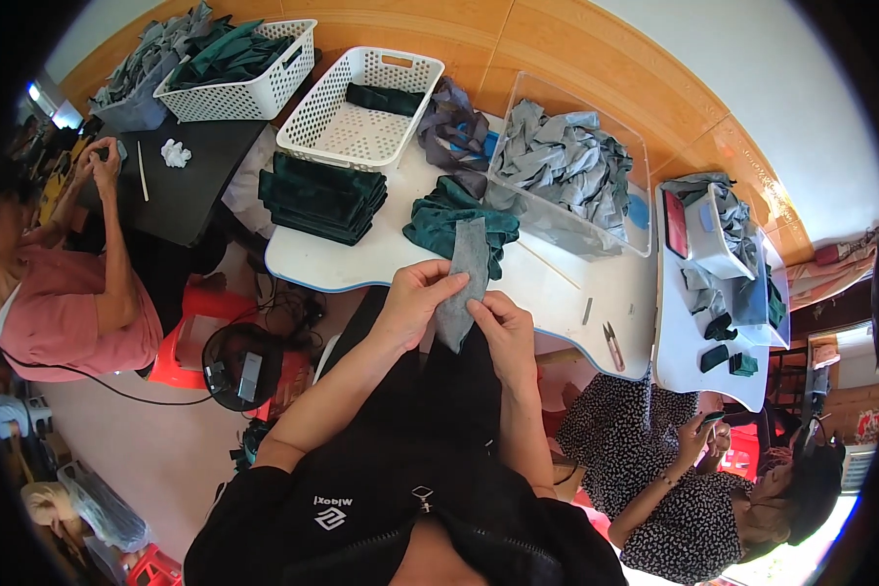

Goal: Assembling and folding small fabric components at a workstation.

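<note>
A narrow strip of grey fabric [470, 256] is stretched upright between my hands, just off the table's near edge. My left hand [415, 303] pinches its left side between thumb and fingers. Lower down, my right hand [501, 332] grips the opposite edge the same way. Right behind the strip lies a crumpled dark green velvet cloth [430, 223] on the white table [313, 259]. To its left sits a neat stack of folded dark green velvet pieces [322, 198].
A white perforated basket [308, 137] holds one green piece. Grey cloth fills a clear bin [566, 230] at the back right. Thread snips [613, 347] and a thin stick [549, 265] lie to the right. One person [78, 303] works at left, another [684, 479] at right.
</note>
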A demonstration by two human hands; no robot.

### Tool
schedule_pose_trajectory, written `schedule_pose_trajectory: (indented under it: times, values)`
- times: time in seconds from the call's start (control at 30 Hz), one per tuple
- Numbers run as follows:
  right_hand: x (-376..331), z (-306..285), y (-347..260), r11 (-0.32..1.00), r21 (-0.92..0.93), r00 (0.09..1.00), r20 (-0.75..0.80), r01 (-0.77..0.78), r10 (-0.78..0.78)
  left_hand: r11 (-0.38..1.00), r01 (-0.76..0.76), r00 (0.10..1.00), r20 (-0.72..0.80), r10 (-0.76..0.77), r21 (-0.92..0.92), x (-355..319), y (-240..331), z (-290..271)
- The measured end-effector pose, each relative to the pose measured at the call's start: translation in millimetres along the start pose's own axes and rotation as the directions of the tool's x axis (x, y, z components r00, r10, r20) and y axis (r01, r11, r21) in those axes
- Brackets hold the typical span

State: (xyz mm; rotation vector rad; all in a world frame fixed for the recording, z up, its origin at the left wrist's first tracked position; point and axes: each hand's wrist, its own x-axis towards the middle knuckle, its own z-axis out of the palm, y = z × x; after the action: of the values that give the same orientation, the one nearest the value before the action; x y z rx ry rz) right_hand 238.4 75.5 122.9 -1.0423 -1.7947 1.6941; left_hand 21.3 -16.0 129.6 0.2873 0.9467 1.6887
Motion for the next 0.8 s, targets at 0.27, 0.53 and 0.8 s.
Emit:
schedule_pose_trajectory:
  times: [0.27,0.53,0.8]
  values:
    - [8,-1,4,0.979,0.205,0.993,-0.114,0.004,0.02,0.991,0.01,1.0,-0.007,-0.009,0.136,5,-14,-2]
    - [9,8,19,0.92,0.39,0.986,-0.161,0.025,0.042,0.572,-0.283,0.932,0.08,0.354,0.77,-18,-7,12]
    - [5,17,26,0.914,0.384,0.971,-0.135,-0.131,0.196,0.968,0.248,0.968,0.033,-0.249,0.037,2,-39,-39]
